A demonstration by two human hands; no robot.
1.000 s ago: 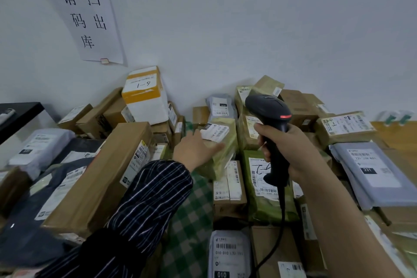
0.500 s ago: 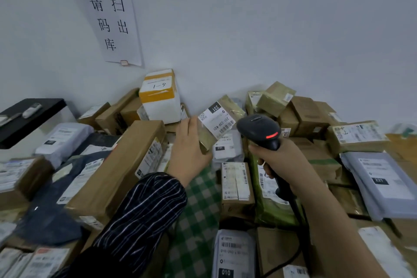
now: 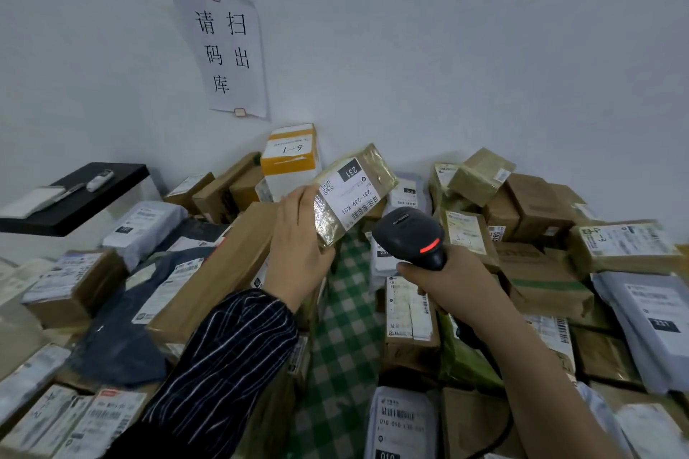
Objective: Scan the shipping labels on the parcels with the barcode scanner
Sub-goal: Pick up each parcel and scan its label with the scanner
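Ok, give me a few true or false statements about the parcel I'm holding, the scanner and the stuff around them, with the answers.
1. The left hand holds a taped parcel up in the air. True.
2. That parcel's label is printed with 010. False: it shows 231 and 231-239-K01.
3. The right hand grips the barcode scanner, which shows a red light. True.
4. The white and orange box is marked 4-3. False: it is marked 6-1.
5. The cloth between the parcels is green and white checked. True.
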